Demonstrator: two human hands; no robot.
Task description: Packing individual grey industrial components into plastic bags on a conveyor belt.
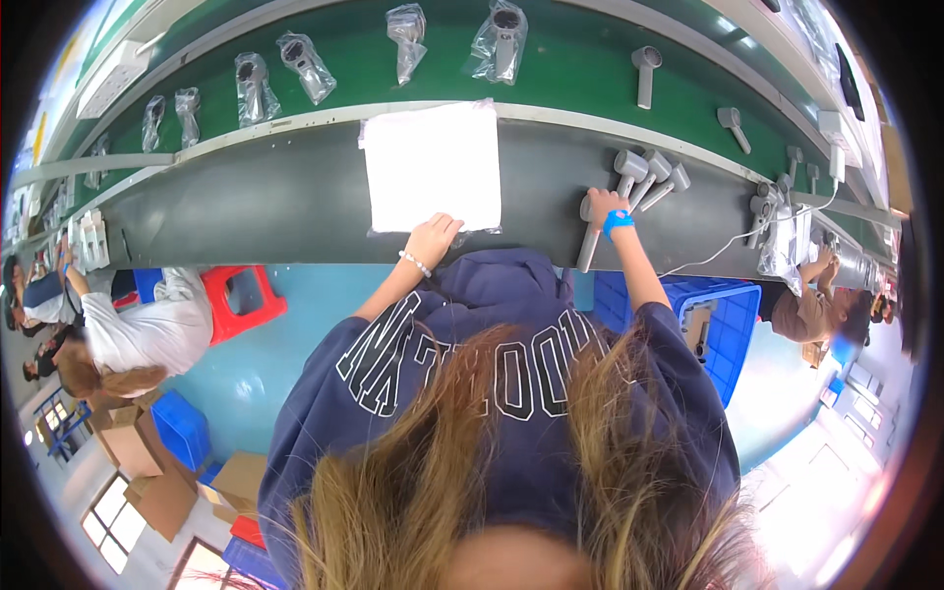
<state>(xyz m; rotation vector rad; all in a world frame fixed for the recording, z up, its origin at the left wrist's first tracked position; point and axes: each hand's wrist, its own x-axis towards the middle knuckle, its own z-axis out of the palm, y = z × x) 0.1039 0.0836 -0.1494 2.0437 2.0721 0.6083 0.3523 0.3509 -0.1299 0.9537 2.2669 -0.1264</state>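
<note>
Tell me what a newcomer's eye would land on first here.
Probably the bright white rectangular sheet near the middle of the dark worktop, the left hand at its near edge. To its right, the right hand, above a blue wristband, holds a grey long-handled device. Beyond, plastic-bagged devices dot the green surface.
</note>
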